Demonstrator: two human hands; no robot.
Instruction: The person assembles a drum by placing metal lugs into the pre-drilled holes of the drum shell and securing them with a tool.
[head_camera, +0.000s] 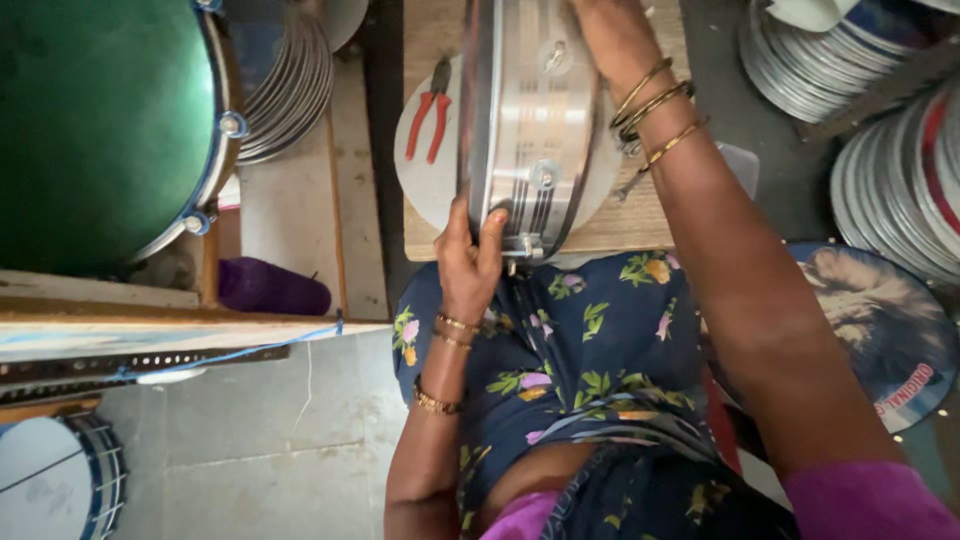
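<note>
**A:** Start nearest the camera. What are the hands doing?

**B:** The left hand comes up over the lap in a flowered dress, with its fingers curled around the near rim of a shiny metal drum shell. It has a firm hold on that edge. The right hand reaches over the top of the shell at the far side. It is cut off by the upper edge of the view, so I cannot tell whether it is closed on anything. Only the forearm with its gold bangles shows.

**A:** And where does the shell stand?

**B:** It stands on its side on a small wooden table, resting on a pale round disc that lies flat there. Red-handled pliers lie on the disc, just left of the shell and untouched.

**A:** How far along does the work look?

**B:** The shell already carries round metal lugs on its wall, and a bracket sits at the near bottom edge by the left fingers. No drumhead looks stretched over it yet, so I judge the skin and tightening are left to do.

**A:** Further out?

**B:** A finished green drum stands on the left with hoops stacked behind it. A blue-rimmed drum sits on the floor. Stacks of printed round skins lie on the right.
</note>
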